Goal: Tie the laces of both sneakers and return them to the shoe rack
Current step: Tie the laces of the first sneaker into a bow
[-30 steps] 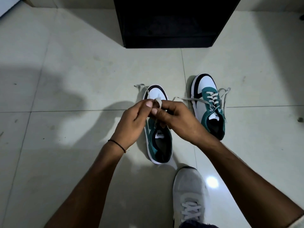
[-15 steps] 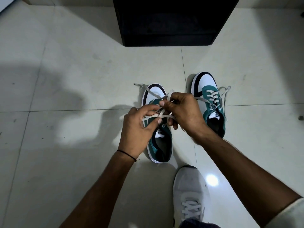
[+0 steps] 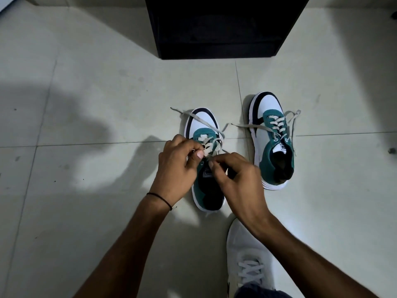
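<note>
Head view: we see left hand [image 3: 176,168] and right hand [image 3: 238,181], fingers pinched on laces [image 3: 211,147] over near sneaker [image 3: 204,127] on floor [image 3: 86,104]; other sneaker [image 3: 270,117] beside, untied.

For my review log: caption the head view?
Both hands tying the left teal sneaker's laces; right sneaker untied.

Both forearms are bare to the frame edge. The left wrist carries a thin black cord bracelet [image 3: 160,198]. One foot wears a pale grey mesh lace-up trainer [image 3: 247,252] with grey crossed laces; a dark trouser hem [image 3: 261,291] meets it.
</note>
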